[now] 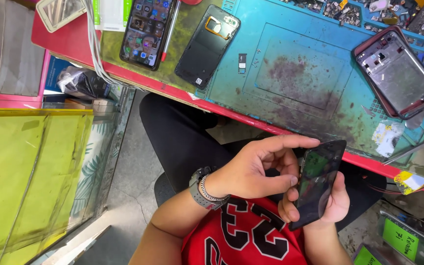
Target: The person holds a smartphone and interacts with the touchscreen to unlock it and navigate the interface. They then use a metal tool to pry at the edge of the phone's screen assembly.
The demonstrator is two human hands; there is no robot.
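Note:
My right hand [338, 201] is shut on a dark phone [318, 182], holding it from underneath, tilted, over my lap, below the table's edge. The screen faces me and shows dim reflections. My left hand [251, 169], with a wrist watch and a metal bracelet, is at the phone's left edge. Its thumb and forefinger pinch that side, and the forefinger stretches over the top corner. Whether anything small sits between those fingertips is hidden.
On the red-edged table lies a blue work mat [295, 73] with a black back cover [207, 46], a small tray piece [242, 60], an opened phone frame [399, 72] and small loose parts [349, 12]. A lit phone [145, 29] lies at the top left. A yellow-green panel [20, 172] stands at the left.

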